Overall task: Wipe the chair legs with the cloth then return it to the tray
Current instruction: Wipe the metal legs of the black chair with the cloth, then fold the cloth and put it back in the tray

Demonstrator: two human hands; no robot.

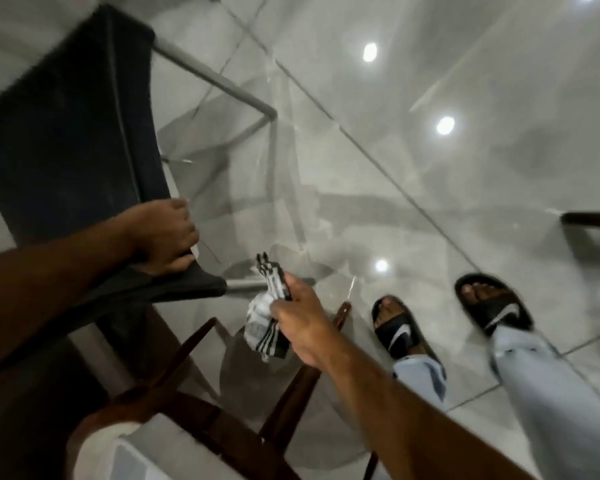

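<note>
I am looking down at a shiny grey floor (430, 98) and at my two arms. My left hand (163, 233) is closed around the edge of the dark chair (66, 133), gripping the lower corner of its dark cushion. The chair is looking tipped over, with its thin grey metal legs (215, 81) sticking out to the right above the floor.

My right hand (298, 320) is squeezed shut around the cloth (267, 317). The cloth is white with black stripes. It is bunched up in my fist, with one end poking up past my fingers and the other end hanging down below my hand. The cloth is sitting just to the right of my left hand and a little lower. It is right by the end of a short grey chair leg (246, 284) that is coming out from under the dark cushion. The picture is blurry, so I cannot tell if the cloth is touching that leg.

Under my right hand a brown wooden frame (187, 358) is showing, with a white cushion (136, 445) near the bottom edge. My two feet are standing on the floor to the right in black sandals (402, 330), with light blue trousers (534, 375) above them
</note>
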